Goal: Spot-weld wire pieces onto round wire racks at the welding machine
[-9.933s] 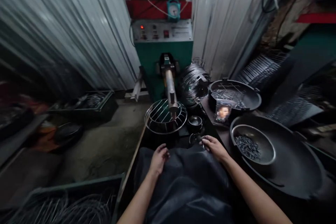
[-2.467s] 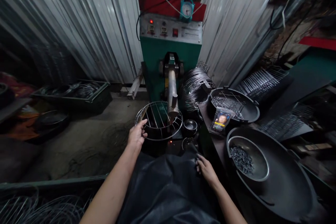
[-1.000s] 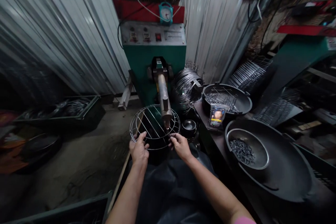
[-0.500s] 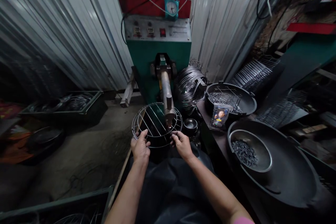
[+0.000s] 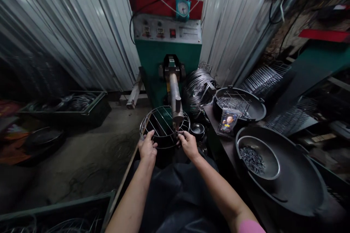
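wire rack (image 5: 160,125) is gripped near left by left hand (image 5: 147,148) | right hand (image 5: 189,146) now brought up beside metal arm (image 5: 175,91), grip curled, hold can't be told | rack's better steadied, prob

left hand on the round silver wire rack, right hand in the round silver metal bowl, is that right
No: the right hand isn't in the round silver metal bowl; the head view shows it at the near edge of the round silver wire rack. The left hand is indeed on it.
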